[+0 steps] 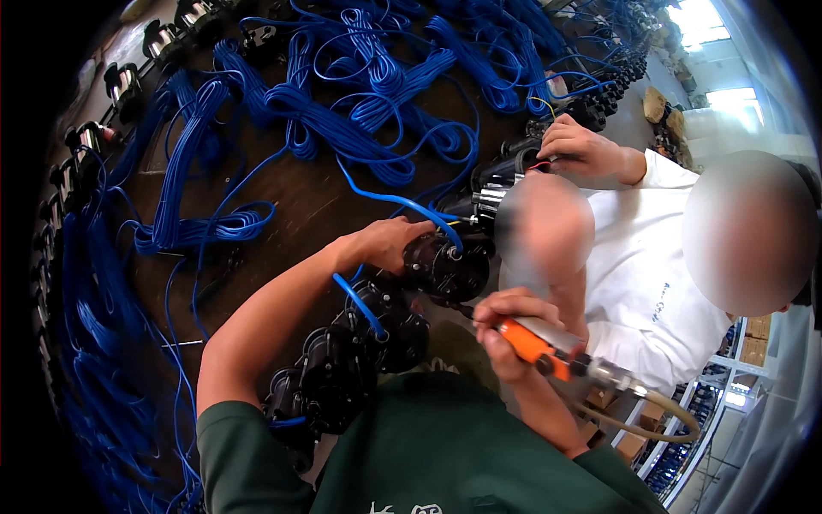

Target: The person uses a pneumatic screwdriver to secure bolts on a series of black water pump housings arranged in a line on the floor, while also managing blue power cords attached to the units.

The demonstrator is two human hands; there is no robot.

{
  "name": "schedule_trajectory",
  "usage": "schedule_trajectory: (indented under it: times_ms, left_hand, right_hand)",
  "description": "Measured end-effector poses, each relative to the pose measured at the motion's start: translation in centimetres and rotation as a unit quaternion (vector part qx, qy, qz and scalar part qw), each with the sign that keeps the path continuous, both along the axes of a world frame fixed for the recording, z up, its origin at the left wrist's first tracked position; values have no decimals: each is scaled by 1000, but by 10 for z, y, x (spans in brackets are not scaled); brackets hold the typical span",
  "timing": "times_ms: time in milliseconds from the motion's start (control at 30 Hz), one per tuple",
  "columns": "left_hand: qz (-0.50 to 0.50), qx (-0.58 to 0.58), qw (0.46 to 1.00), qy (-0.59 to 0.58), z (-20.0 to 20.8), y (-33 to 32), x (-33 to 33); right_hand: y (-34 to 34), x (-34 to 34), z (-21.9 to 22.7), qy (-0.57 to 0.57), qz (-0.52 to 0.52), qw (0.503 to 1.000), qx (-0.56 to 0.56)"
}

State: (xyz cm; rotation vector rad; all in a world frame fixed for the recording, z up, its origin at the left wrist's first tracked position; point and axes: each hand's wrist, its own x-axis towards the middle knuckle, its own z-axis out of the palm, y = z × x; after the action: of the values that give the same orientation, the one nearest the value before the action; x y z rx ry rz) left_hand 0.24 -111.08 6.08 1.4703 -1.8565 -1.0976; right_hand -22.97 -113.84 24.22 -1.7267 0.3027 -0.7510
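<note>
My left hand [392, 243] grips the side of a black round housing [447, 267], its fingers partly hidden behind it. A thick blue cable [402, 202] runs into the top of that housing. My right hand [512, 330] is closed around an orange and silver air screwdriver [538, 347], whose tip points at the housing's near right side. Whether the tip touches a screw I cannot make out. A beige air hose [672, 411] curves from the tool's rear end. Below my left hand stand more black housings [330, 368] with blue cables.
A co-worker in a white shirt [642, 257] stands close on the right. One co-worker's hand [586, 150] holds thin wires at another black housing [518, 163]. Coiled blue cables [342, 128] cover much of the dark table [265, 188]. Black units line its left edge.
</note>
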Motion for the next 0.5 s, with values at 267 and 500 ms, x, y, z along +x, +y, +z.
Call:
schedule_trajectory:
  times_ms: [267, 500]
  left_hand:
    - [0, 4, 1000, 1, -4, -2, -1]
    - [14, 15, 1000, 4, -31, 2, -5]
  right_hand:
    - [1, 12, -17, -20, -14, 999, 24]
    - [9, 55, -2, -14, 17, 999, 26]
